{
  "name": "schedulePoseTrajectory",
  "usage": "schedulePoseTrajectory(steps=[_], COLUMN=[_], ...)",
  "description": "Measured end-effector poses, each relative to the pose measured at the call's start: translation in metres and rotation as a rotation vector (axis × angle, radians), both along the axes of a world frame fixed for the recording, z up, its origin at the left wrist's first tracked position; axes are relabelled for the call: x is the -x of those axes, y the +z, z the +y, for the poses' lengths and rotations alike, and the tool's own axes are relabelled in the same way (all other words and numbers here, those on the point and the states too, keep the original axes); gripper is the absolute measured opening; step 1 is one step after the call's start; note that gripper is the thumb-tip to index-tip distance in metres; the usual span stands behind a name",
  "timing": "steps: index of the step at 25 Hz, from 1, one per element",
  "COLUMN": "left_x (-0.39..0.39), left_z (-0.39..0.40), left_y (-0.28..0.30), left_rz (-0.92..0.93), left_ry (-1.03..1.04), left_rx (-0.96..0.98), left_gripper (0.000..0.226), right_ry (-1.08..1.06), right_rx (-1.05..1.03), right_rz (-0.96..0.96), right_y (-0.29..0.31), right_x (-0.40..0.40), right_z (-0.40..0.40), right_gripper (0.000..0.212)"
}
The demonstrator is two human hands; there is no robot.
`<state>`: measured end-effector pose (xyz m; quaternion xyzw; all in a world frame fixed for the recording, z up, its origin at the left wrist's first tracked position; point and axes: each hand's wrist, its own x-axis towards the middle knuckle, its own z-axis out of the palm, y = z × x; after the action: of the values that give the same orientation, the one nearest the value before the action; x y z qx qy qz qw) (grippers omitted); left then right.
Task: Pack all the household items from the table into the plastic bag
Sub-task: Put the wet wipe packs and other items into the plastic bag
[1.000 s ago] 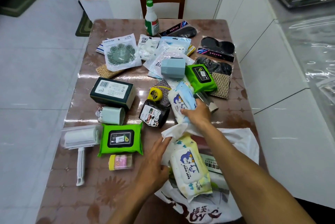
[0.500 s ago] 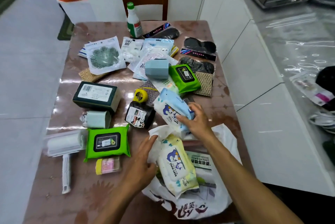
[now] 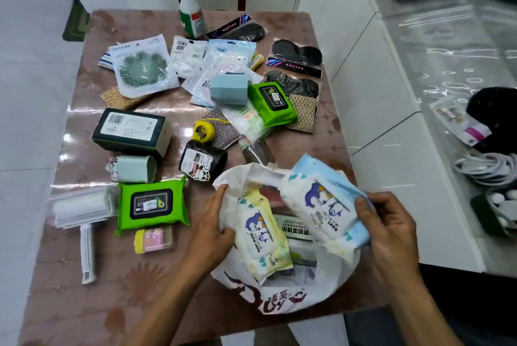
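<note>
Plastic bag (image 3: 282,295): white, at the table's (image 3: 70,303) near edge, mouth held wide by the left hand (image 3: 208,231), which grips its rim; a yellow wipes pack (image 3: 261,236) lies inside. Blue wipes pack (image 3: 324,205): gripped by the right hand (image 3: 387,226), fingers curled round its end, held tilted over the bag's mouth (not yet inside). Around, on the table: green wipes pack (image 3: 152,204) and black pouch (image 3: 202,162) just beside the bag, tape measure (image 3: 204,130), dark box (image 3: 131,128), lint roller (image 3: 79,211), spray bottle (image 3: 191,11) at the far edge.
</note>
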<state>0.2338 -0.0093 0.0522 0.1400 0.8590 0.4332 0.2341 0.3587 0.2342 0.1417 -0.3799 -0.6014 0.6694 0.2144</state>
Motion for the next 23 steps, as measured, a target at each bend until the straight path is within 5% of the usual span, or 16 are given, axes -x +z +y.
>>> schedulePoseTrajectory(steps=[7, 12, 20, 23], left_x=[-0.004, -0.002, 0.0, 0.028], left_z=[-0.01, -0.017, -0.034, -0.055], left_y=[0.004, 0.009, 0.019, 0.008], left_rz=[-0.081, -0.073, -0.108, -0.025], left_ry=[0.07, 0.055, 0.147, 0.474], left_rx=[-0.078, -0.162, -0.114, -0.109], left_gripper=[0.089, 0.091, 0.046, 0.03], right_ry=[0.214, 0.555, 0.738, 0.765], right_rx=[0.034, -0.01, -0.602, -0.762], right_rz=[-0.544, -0.553, -0.705, -0.723], right_y=[-0.091, -0.09, -0.085, -0.068], right_x=[-0.039, -0.016, 0.016, 0.03], right_z=[-0.047, -0.044, -0.07, -0.058], right_gripper=[0.014, 0.037, 0.036, 0.03])
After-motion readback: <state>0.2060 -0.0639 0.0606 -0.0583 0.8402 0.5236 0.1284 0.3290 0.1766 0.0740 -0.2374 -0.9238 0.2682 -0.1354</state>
